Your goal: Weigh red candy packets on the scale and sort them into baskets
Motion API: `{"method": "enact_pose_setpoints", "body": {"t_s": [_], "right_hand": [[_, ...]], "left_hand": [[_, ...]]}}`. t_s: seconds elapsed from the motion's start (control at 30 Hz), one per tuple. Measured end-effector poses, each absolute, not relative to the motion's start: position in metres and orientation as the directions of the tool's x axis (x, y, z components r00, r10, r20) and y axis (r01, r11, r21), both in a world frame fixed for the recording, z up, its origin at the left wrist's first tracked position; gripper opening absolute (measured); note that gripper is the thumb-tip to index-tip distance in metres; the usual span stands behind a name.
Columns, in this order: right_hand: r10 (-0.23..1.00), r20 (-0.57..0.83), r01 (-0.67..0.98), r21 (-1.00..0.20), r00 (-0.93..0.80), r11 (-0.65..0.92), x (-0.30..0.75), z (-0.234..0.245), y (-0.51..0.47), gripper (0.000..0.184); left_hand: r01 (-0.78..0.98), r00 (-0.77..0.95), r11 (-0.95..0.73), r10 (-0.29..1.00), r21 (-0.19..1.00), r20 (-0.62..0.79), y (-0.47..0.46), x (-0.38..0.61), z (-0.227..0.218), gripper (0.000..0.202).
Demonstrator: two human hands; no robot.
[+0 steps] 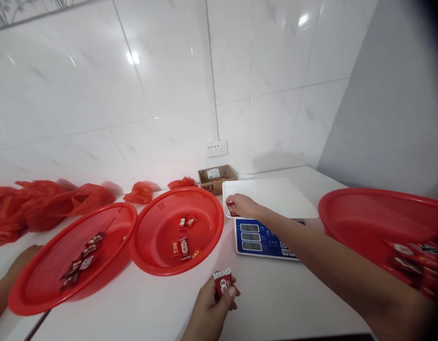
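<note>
Working left to right around the white digital scale (265,239): well left of it, another person's hand (22,261) sits beside a round red plastic mesh basket (44,279) of wrapped candy bars (82,253), with a second red mesh basket (150,237) nearer the scale. Our left hand (208,310) pinches a red-and-white candy packet (223,282) just in front of the scale, while our right hand (242,206), the nearer one, pinches a small red packet (232,210) on the left corner of the scale's white platform (276,196), a third red mesh basket (375,208) beyond it.
</note>
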State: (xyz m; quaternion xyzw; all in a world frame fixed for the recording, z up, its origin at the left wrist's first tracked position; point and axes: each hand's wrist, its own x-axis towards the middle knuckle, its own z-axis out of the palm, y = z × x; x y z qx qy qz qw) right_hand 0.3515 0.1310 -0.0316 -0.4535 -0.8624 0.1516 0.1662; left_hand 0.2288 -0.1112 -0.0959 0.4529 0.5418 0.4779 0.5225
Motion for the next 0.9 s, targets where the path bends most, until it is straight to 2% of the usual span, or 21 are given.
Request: {"method": "enact_pose_setpoints", "body": {"t_s": [0.17, 0.33, 0.37, 0.43, 0.5, 0.57, 0.67, 0.77, 0.9], "right_hand": [[0.849, 0.271, 0.666, -0.529, -0.455, 0.526, 0.337, -0.010, 0.123, 0.031], [0.737, 0.443, 0.300, -0.712, -0.510, 0.635, 0.319, 0.009, 0.092, 0.045], [0.711, 0.431, 0.230, -0.742, -0.555, 0.630, 0.321, 0.011, 0.082, 0.043], [0.623, 0.321, 0.165, -0.787, -0.713, 0.594, 0.333, 0.014, 0.059, 0.035], [0.493, 0.162, 0.184, -0.794, -0.855, 0.579, 0.350, 0.013, 0.036, 0.029], [0.419, 0.067, 0.226, -0.760, -0.905, 0.609, 0.368, 0.010, 0.015, 0.021], [0.473, 0.051, 0.291, -0.729, -0.880, 0.620, 0.390, 0.001, 0.002, 0.018], [0.621, 0.059, 0.357, -0.774, -0.781, 0.523, 0.407, -0.007, 0.016, 0.019], [0.896, 0.144, 0.403, -0.855, -0.420, 0.326, 0.430, -0.013, 0.062, 0.020]], "left_hand": [[0.007, 0.008, 0.163, 0.987, 0.987, -0.163, -0.107, 0.235, -0.094, 0.048], [0.077, 0.020, 0.106, 0.994, 0.991, -0.108, -0.099, 0.240, -0.078, 0.032], [0.091, 0.003, 0.102, 0.995, 0.991, -0.102, -0.097, 0.240, -0.075, 0.030], [0.111, -0.039, 0.099, 0.995, 0.989, -0.095, -0.094, 0.237, -0.070, 0.030], [0.118, -0.057, 0.092, 0.995, 0.989, -0.086, -0.092, 0.235, -0.067, 0.031], [0.115, -0.045, 0.098, 0.995, 0.989, -0.093, -0.090, 0.235, -0.065, 0.032], [0.083, 0.009, 0.138, 0.990, 0.987, -0.140, -0.088, 0.240, -0.067, 0.035], [0.001, 0.005, 0.129, 0.992, 0.992, -0.129, -0.085, 0.248, -0.072, 0.042], [-0.048, -0.042, 0.093, 0.995, 0.994, -0.095, -0.081, 0.253, -0.080, 0.050]]}}
